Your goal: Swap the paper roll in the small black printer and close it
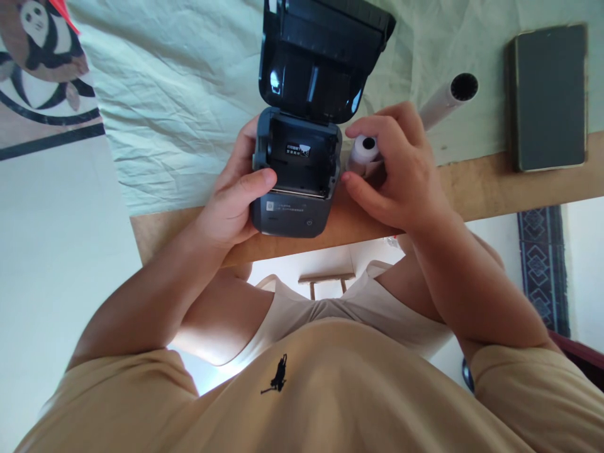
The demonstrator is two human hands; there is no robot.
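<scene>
A small dark printer [290, 211] stands at the near edge of the table with its lid [321, 56] swung up and open. Its inner bay [302, 160] shows a small label and no roll. My left hand [236, 195] grips the printer's left side, thumb lying across its front left corner. My right hand [396, 170] is just right of the printer and holds a small white paper roll [364, 150] between thumb and fingers, its dark core facing up.
A second white roll or tube [448, 97] lies on the pale green cloth [179, 107] behind my right hand. A dark flat book-like object [550, 94] sits at the right. The wooden table edge [495, 182] runs beneath them.
</scene>
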